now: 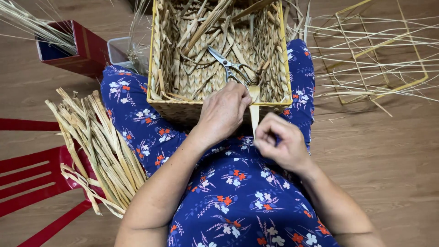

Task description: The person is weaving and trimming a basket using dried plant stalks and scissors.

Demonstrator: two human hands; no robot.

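Basket point(176, 68) rough woven straw; scissors point(231, 67) shiny metal; floor point(388, 155) smooth wood (matt).

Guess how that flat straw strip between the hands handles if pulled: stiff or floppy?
Probably pliable: the strip bends over the basket rim. Likely light, since the right hand holds it with a mere fingers pinch. Possibly brittle, as it looks dry like the bundle.

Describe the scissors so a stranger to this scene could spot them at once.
Find the woven basket resting on the lap in blue flowered cloth. Inside it, just beyond the left hand, lie the scissors. They are the only grey metal thing there, shiny among dull tan straw strips.
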